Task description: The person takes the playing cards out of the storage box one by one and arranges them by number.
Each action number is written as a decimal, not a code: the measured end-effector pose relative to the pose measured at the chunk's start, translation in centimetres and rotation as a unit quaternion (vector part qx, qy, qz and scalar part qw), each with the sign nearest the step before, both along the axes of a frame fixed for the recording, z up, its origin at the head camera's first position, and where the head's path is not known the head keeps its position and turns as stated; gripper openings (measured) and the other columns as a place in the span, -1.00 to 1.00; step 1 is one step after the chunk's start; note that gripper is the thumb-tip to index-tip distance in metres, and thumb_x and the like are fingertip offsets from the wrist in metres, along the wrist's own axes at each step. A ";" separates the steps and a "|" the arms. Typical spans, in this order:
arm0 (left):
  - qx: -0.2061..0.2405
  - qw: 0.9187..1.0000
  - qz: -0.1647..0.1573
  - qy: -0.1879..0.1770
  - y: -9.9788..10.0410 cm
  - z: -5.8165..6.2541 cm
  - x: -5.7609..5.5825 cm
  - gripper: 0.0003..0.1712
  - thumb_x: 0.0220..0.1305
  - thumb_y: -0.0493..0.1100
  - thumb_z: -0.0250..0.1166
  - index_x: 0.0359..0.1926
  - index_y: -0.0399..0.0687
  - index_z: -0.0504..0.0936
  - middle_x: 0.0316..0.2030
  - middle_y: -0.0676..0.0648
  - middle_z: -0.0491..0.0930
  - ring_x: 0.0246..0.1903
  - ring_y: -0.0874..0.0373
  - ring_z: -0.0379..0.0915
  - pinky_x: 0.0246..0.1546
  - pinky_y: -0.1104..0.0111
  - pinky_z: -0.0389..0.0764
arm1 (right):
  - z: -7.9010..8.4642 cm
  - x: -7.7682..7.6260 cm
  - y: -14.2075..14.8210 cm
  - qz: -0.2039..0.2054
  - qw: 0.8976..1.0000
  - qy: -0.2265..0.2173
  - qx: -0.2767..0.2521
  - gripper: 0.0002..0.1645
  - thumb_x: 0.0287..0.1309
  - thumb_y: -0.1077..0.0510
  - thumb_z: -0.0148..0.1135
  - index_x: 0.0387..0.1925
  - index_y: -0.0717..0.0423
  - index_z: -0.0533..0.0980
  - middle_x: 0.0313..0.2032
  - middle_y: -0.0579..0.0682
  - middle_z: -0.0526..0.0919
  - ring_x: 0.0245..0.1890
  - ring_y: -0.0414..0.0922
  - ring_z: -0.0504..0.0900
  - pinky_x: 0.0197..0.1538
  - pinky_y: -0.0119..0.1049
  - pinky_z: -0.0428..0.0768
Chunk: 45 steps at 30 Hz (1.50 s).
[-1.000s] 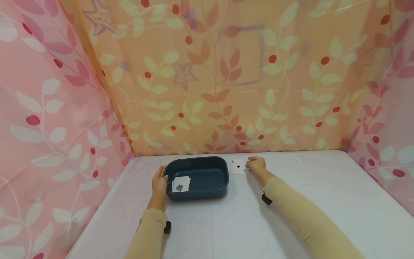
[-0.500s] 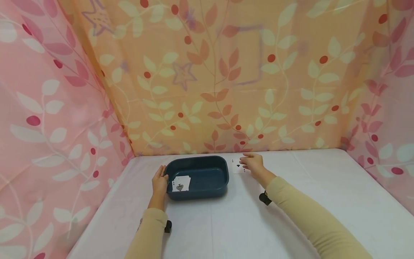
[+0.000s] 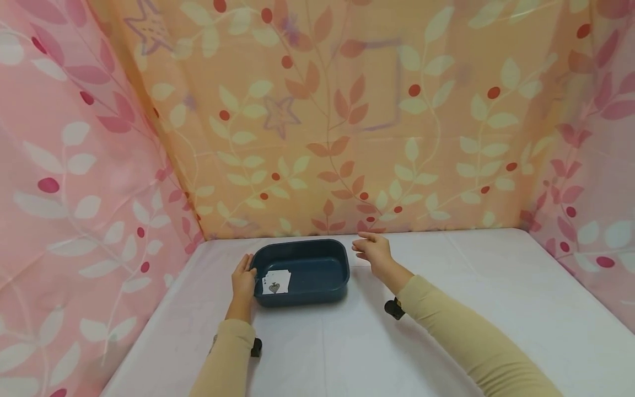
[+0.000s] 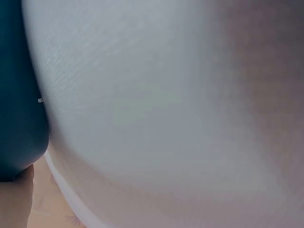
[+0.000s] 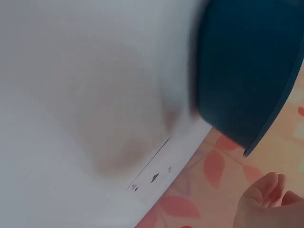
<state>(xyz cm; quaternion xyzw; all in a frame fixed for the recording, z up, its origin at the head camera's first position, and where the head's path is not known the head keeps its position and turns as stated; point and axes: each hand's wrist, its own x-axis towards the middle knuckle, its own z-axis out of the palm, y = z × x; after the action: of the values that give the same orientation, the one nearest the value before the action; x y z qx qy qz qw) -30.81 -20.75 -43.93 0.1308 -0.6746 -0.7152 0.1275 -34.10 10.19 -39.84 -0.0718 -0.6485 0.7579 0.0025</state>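
A dark blue rectangular basin (image 3: 302, 298) stands on the white table, with a few fanned playing cards (image 3: 276, 282) lying face up at its left end, an ace of spades on top. My left hand (image 3: 243, 281) holds the basin's left end, thumb at the rim and fingers along the outer wall. My right hand (image 3: 377, 256) is raised just beyond the basin's right end, fingers loosely extended and holding nothing. In the right wrist view a single playing card (image 5: 154, 177) lies flat on the cloth, apart from that hand. From the head view the hand covers this card.
The white-clothed table (image 3: 461, 309) ends at the back against an orange leaf-patterned curtain (image 3: 307, 138). Pink patterned curtains (image 3: 89, 182) close in the left and right sides. Each wrist wears a small black camera (image 3: 394, 309).
My right hand has moved left from beside the single card to over it, its fingers straightening from a curl. The left hand and the basin have stayed put.
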 end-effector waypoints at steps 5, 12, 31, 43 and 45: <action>-0.002 1.000 -0.003 0.000 -0.1 0.1 0.1 -0.33 0.37 -0.52 -0.20 0.48 -0.36 -0.07 0.44 -0.25 0.05 0.46 -0.04 -0.15 0.43 0.20 -0.11 | 0.2 0.7 -1.6 0.018 1.000 0.009 -0.020 -0.50 0.22 0.42 0.18 0.20 0.44 0.39 -0.39 0.02 0.65 -0.46 -0.26 0.64 -0.20 -0.35 0.68; 0.005 1.000 -0.008 0.006 -0.2 0.1 0.1 -0.33 0.38 -0.52 -0.21 0.48 -0.37 -0.09 0.44 -0.26 0.02 0.46 -0.04 -0.17 0.43 0.19 -0.12 | 0.1 1.5 -3.6 0.033 0.998 0.015 -0.050 -0.48 0.21 0.45 0.16 0.21 0.50 0.35 -0.45 -0.03 0.64 -0.50 -0.27 0.62 -0.32 -0.44 0.65; 0.012 0.999 -0.006 0.045 -0.6 -1.2 -0.4 -0.32 0.36 -0.47 -0.11 0.48 -0.32 0.00 0.43 -0.18 0.13 0.45 0.06 -0.10 0.43 0.30 -0.10 | -0.9 2.8 -7.8 0.096 0.991 0.041 -0.082 -0.53 0.25 0.43 0.13 0.19 0.47 0.38 -0.42 -0.03 0.68 -0.47 -0.26 0.65 -0.29 -0.38 0.66; 0.006 1.000 0.000 0.028 -0.5 -1.2 -0.6 -0.32 0.36 -0.49 -0.13 0.48 -0.31 -0.02 0.44 -0.19 0.10 0.45 0.04 -0.11 0.43 0.29 -0.10 | -1.3 3.5 -10.0 0.129 0.988 0.046 -0.071 -0.52 0.23 0.46 0.13 0.18 0.51 0.36 -0.42 -0.04 0.67 -0.44 -0.24 0.64 -0.22 -0.28 0.67; 0.002 1.000 -0.002 0.013 -0.3 -0.5 -0.3 -0.33 0.37 -0.50 -0.17 0.48 -0.35 -0.05 0.44 -0.24 0.06 0.46 -0.02 -0.13 0.43 0.22 -0.09 | -1.4 3.7 -10.4 0.135 0.988 0.038 -0.060 -0.54 0.24 0.44 0.14 0.17 0.48 0.39 -0.39 0.01 0.69 -0.42 -0.22 0.65 -0.16 -0.21 0.67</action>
<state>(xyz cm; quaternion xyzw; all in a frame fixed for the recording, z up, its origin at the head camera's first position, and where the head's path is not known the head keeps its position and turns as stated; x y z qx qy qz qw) -31.07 -21.01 -44.44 0.1204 -0.6715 -0.7187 0.1341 -30.44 -0.17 -41.29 0.0452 -0.6048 0.7911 -0.0791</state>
